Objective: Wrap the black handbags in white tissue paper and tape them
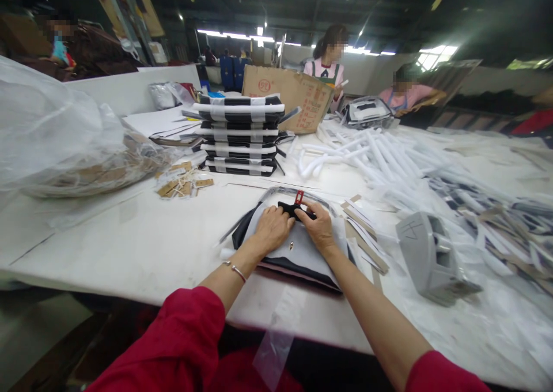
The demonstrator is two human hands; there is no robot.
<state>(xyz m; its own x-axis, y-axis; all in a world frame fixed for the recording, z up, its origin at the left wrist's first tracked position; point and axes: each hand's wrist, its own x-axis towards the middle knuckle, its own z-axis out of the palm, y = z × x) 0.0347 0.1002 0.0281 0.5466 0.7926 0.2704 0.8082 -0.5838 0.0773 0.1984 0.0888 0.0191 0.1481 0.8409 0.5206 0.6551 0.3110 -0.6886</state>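
Note:
A flat bag (302, 253) with a grey-white front and dark edges lies on the white table (142, 248) in front of me. My left hand (271, 226) and my right hand (318, 223) rest on its top edge, fingers curled and pinching a black strap piece (290, 208). A small red tag (298, 197) stands just beyond the fingers, at the bag's curved grey handle. A small metal fitting (291, 245) sits on the bag's front between my wrists. Both sleeves are red, and a thin bracelet circles my left wrist.
A stack of striped black-and-white bags (239, 135) stands behind. A clear plastic sack (56, 144) fills the left, loose card tags (181, 181) beside it. White foam tubes (367, 150), a grey moulded block (427, 256) and paper strips cover the right. Two people sit by a cardboard box (287, 95).

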